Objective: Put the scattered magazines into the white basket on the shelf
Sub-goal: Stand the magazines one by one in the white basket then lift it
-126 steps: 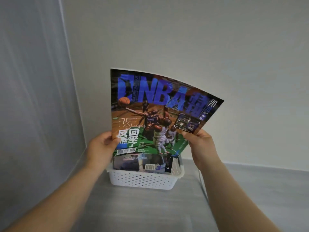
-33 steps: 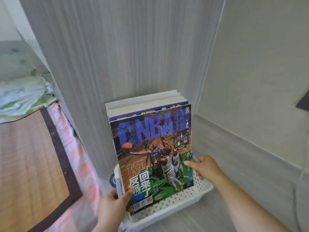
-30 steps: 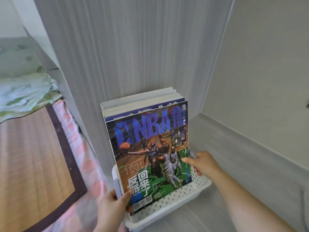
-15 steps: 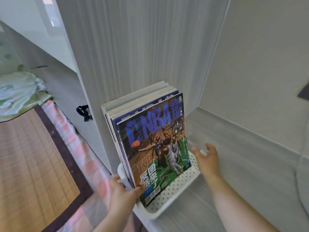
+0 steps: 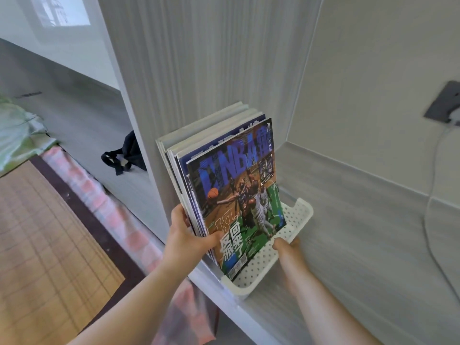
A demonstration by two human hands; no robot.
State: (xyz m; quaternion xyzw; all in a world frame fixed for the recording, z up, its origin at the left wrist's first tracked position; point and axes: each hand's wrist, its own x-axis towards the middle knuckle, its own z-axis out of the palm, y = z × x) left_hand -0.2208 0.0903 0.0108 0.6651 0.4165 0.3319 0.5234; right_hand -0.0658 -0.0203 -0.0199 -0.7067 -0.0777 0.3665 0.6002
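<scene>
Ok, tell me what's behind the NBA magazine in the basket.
Behind the NBA magazine stand several more magazines, only their top and side edges showing. Their covers are hidden. The left hand grips the stack.

A pale grey wood-grain shelf (image 5: 348,232) fills the right half of the frame, boxed in by a ribbed side panel and a plain back wall. A white perforated basket (image 5: 263,262) sits on it at lower centre, close to the front edge, and a white cable (image 5: 433,220) trails down onto it at the right
</scene>
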